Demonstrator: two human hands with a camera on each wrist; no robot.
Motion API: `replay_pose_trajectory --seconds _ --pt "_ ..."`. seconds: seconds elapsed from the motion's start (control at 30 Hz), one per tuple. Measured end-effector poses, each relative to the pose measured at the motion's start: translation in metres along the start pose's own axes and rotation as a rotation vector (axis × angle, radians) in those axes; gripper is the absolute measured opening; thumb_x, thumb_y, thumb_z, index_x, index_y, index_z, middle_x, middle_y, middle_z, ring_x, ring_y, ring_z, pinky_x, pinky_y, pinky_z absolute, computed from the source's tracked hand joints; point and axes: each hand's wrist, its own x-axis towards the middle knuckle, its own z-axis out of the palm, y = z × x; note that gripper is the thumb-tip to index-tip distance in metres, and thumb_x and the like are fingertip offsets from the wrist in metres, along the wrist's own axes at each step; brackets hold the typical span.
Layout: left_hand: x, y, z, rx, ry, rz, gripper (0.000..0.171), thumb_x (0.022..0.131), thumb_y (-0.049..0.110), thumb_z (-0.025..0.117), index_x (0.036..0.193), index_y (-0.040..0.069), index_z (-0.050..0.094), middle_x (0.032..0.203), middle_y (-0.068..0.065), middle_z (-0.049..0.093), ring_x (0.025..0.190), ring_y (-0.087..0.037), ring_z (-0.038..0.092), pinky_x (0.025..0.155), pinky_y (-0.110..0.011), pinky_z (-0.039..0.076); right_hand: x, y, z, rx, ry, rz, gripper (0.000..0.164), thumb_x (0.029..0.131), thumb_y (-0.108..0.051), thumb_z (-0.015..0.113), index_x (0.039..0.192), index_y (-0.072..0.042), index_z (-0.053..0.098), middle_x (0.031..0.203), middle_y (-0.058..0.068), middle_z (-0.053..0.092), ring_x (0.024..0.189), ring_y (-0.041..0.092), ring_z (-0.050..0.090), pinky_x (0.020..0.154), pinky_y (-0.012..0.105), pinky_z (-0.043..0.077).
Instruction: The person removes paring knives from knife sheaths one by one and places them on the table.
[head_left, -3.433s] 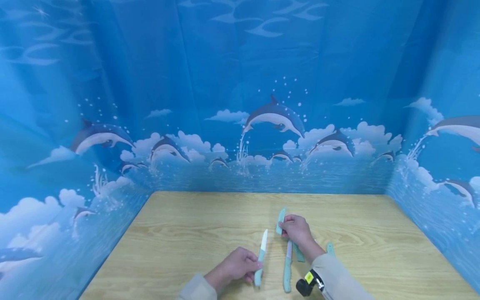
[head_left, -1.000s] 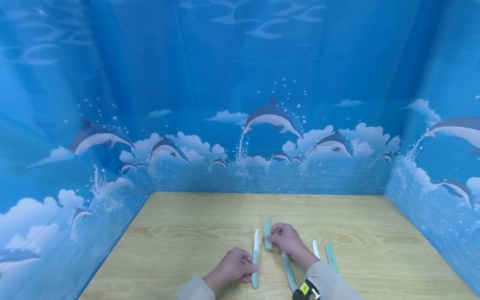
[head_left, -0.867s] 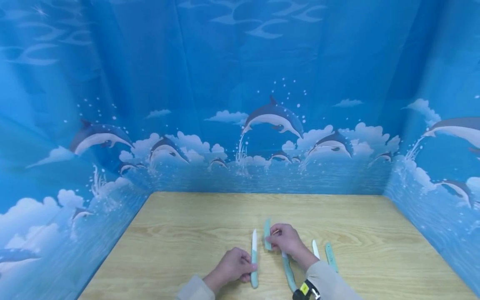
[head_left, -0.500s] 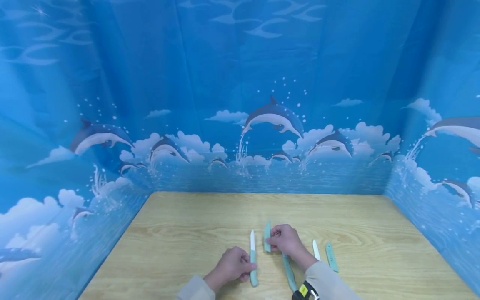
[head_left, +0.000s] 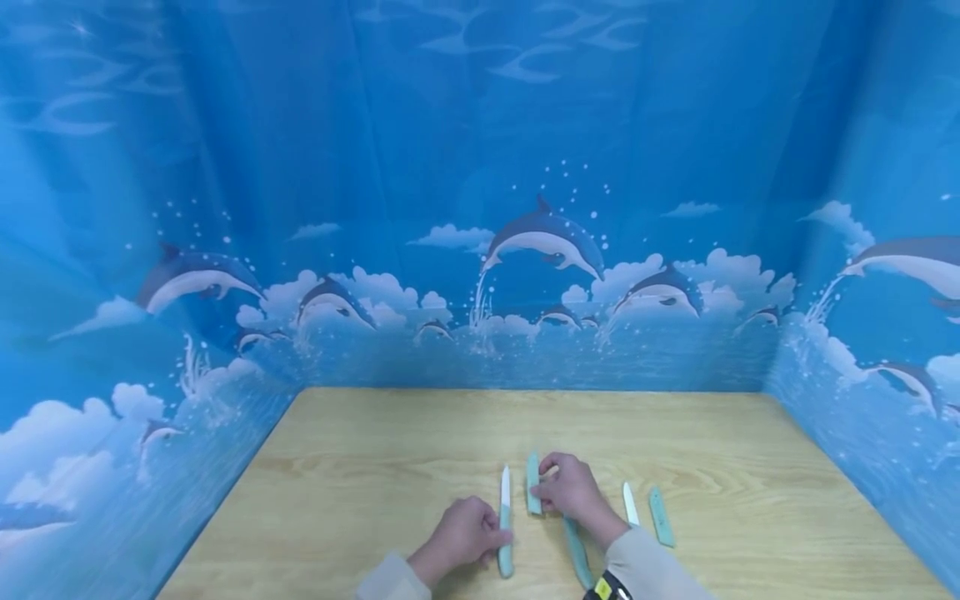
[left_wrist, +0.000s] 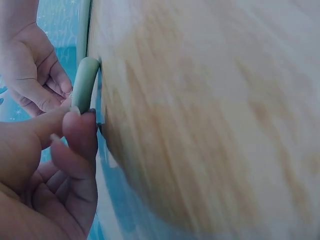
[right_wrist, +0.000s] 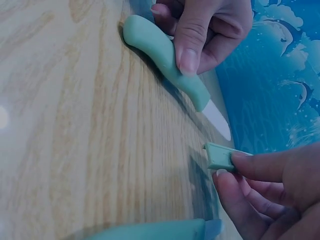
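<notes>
My left hand (head_left: 465, 533) pinches the mint-green handle (right_wrist: 155, 47) of a small knife (head_left: 505, 525) with a bare white blade. The tip points away from me, low over the wooden table; whether the knife touches the wood I cannot tell. To its right, a mint-green blade sheath (head_left: 533, 483) is pinched between thumb and fingers of my right hand (head_left: 573, 487). Sheath and blade are apart, side by side. In the right wrist view the sheath's end (right_wrist: 220, 156) sits just past the blade tip. A second green-handled knife (head_left: 576, 554) lies partly hidden under my right forearm.
Right of my right forearm lie another white blade (head_left: 630, 502), its lower part covered by the sleeve, and a loose mint-green sheath (head_left: 662, 517). A blue dolphin-print curtain (head_left: 420, 208) encloses the back and sides of the table (head_left: 360, 467).
My right hand has moved left and nearer with the sheath, beside the knife. My left hand has shifted slightly left, turning the blade to point straighter ahead. Both grips are kept.
</notes>
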Motion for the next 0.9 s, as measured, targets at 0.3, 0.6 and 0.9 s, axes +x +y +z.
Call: replay_pose_trajectory --seconds 0.3,0.6,0.9 --pt "-0.0007 -0.0017 0.0003 0.024 0.021 0.008 0.024 0.079 0.018 0.080 0.065 0.012 0.062 0.049 0.006 0.056 0.042 -0.007 0.051 0.039 -0.017 0.043 -0.0018 -0.0020 0.0006 -0.038 -0.005 -0.032 0.027 0.079 0.001 0.074 0.101 0.001 0.058 0.063 0.005 0.062 0.052 0.015 0.059 0.046 0.023 0.049" --pt "-0.0020 -0.0005 0.0015 -0.022 0.006 -0.014 0.024 0.080 0.014 0.079 0.063 0.011 0.062 0.050 0.005 0.059 0.042 -0.009 0.056 0.039 -0.017 0.047 -0.0027 -0.0010 0.0057 -0.107 -0.041 -0.044 0.028 0.080 0.002 0.073 0.104 0.004 0.059 0.059 0.005 0.061 0.048 0.014 0.057 0.044 0.019 0.046" --pt "-0.0013 -0.0011 0.0018 -0.037 -0.003 -0.022 0.026 0.081 0.014 0.078 0.061 0.012 0.061 0.048 0.006 0.058 0.041 -0.008 0.057 0.037 -0.014 0.043 -0.0030 0.0017 0.0099 -0.173 -0.042 -0.065 0.032 0.081 0.001 0.071 0.109 0.011 0.059 0.055 0.005 0.060 0.045 0.013 0.056 0.042 0.019 0.047"
